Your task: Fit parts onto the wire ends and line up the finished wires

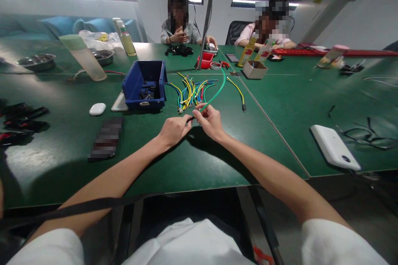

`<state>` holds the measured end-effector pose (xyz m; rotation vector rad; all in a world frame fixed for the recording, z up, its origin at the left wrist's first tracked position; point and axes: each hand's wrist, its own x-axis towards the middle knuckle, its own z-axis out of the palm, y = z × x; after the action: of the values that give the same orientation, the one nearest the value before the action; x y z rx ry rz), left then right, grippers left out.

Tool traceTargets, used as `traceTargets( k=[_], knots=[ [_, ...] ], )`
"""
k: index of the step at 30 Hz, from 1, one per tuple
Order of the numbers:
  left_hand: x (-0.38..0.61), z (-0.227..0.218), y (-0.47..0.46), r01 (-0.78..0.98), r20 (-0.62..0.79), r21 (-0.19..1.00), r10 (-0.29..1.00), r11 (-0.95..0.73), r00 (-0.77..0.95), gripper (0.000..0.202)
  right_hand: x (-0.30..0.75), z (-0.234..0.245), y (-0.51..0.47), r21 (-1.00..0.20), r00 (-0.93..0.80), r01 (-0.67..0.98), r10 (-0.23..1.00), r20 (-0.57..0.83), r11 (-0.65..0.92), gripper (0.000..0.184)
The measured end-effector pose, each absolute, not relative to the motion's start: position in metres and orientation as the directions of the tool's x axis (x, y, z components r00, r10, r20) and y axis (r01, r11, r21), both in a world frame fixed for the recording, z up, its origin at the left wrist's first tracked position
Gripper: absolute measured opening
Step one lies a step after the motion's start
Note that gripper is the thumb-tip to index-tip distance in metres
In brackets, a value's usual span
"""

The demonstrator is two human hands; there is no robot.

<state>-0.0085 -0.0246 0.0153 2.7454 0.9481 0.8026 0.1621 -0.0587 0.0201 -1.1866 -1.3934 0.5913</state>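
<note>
eyeglasses (pixel 371 137), right | white device (pixel 334 145) beside them | white case (pixel 97 109), left | green-capped bottle (pixel 85 60) | metal bowl (pixel 40 66), far left

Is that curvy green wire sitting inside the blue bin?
No, the right hand holds the green wire, which lies wholly to the right of the blue bin.

Both forearms (pixel 121 176) were stretched inward across the near edge of the worktop (pixel 267 138); the left hand (pixel 174 129) and right hand (pixel 212 122) were held close together, fingers (pixel 200 119) pinched.

A plain white top (pixel 189 246) with loose short sleeves (pixel 336 240), creased in front, leaves both slim forearms (pixel 270 174) fully bare.
</note>
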Motion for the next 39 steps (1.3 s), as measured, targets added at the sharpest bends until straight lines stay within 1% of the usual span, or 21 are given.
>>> traceTargets(
  k=[1, 3, 5, 6, 7, 9, 12, 14, 16, 18, 20, 23, 26, 29, 32, 35, 39],
  knots=[
    [-0.007, 0.016, -0.027, 0.523, 0.419, 0.352, 0.630, -0.776, 0.654, 0.022, 0.162, 0.020, -0.059, -0.872, 0.165, 0.329, 0.887, 0.431, 0.362, 0.033],
    [-0.003, 0.017, -0.032, 0.456, 0.354, 0.545, 0.686, -0.704, 0.635, 0.019, 0.162, 0.020, -0.059, -0.868, 0.162, 0.342, 0.888, 0.431, 0.359, 0.033],
    [0.000, 0.018, -0.036, 0.339, 0.275, 0.741, 0.723, -0.580, 0.634, 0.020, 0.162, 0.019, -0.058, -0.881, 0.164, 0.324, 0.896, 0.413, 0.346, 0.034],
    [0.001, 0.018, -0.037, 0.280, 0.239, 0.814, 0.732, -0.510, 0.639, 0.021, 0.162, 0.019, -0.057, -0.890, 0.165, 0.307, 0.902, 0.399, 0.338, 0.035],
    [0.002, 0.018, -0.037, 0.225, 0.207, 0.868, 0.734, -0.442, 0.647, 0.022, 0.162, 0.018, -0.056, -0.900, 0.165, 0.287, 0.908, 0.385, 0.329, 0.036],
    [0.004, 0.016, -0.036, 0.134, 0.149, 0.939, 0.724, -0.318, 0.674, 0.025, 0.163, 0.018, -0.055, -0.916, 0.163, 0.249, 0.919, 0.360, 0.315, 0.039],
    [0.006, 0.014, -0.031, 0.027, 0.048, 0.995, 0.696, -0.097, 0.716, 0.028, 0.163, 0.020, -0.054, -0.928, 0.166, 0.216, 0.925, 0.341, 0.303, 0.044],
    [0.007, 0.013, -0.030, -0.042, -0.020, 0.996, 0.680, 0.075, 0.733, 0.029, 0.164, 0.022, -0.054, -0.934, 0.172, 0.199, 0.928, 0.330, 0.296, 0.048],
    [0.007, 0.014, -0.031, -0.106, -0.075, 0.967, 0.658, 0.231, 0.749, 0.029, 0.164, 0.024, -0.055, -0.941, 0.172, 0.182, 0.933, 0.315, 0.284, 0.051],
    [0.007, 0.016, -0.032, -0.144, -0.121, 0.925, 0.633, 0.351, 0.765, 0.027, 0.164, 0.025, -0.055, -0.947, 0.172, 0.167, 0.937, 0.303, 0.275, 0.055],
    [0.006, 0.019, -0.032, -0.151, -0.164, 0.889, 0.607, 0.433, 0.777, 0.026, 0.163, 0.025, -0.056, -0.948, 0.173, 0.156, 0.938, 0.301, 0.276, 0.058],
    [0.004, 0.020, -0.030, -0.161, -0.181, 0.855, 0.575, 0.493, 0.798, 0.024, 0.162, 0.025, -0.056, -0.953, 0.165, 0.119, 0.940, 0.297, 0.280, 0.066],
    [0.002, 0.019, -0.026, -0.187, -0.161, 0.843, 0.568, 0.504, 0.807, 0.021, 0.160, 0.024, -0.056, -0.958, 0.141, 0.054, 0.948, 0.287, 0.282, 0.074],
    [0.000, 0.022, -0.025, -0.216, -0.157, 0.819, 0.570, 0.532, 0.807, 0.016, 0.160, 0.024, -0.055, -0.959, 0.118, 0.010, 0.952, 0.282, 0.283, 0.075],
    [-0.004, 0.028, -0.026, -0.242, -0.185, 0.735, 0.531, 0.634, 0.827, 0.015, 0.159, 0.024, -0.055, -0.965, 0.068, -0.054, 0.965, 0.252, 0.255, 0.075],
    [-0.008, 0.033, -0.029, -0.248, -0.181, 0.660, 0.470, 0.709, 0.864, 0.015, 0.159, 0.024, -0.055, -0.966, 0.008, -0.118, 0.973, 0.232, 0.232, 0.072],
    [-0.011, 0.035, -0.030, -0.192, -0.178, 0.645, 0.390, 0.740, 0.903, 0.016, 0.158, 0.024, -0.056, -0.961, -0.032, -0.098, 0.965, 0.262, 0.257, 0.057]
  ],
)
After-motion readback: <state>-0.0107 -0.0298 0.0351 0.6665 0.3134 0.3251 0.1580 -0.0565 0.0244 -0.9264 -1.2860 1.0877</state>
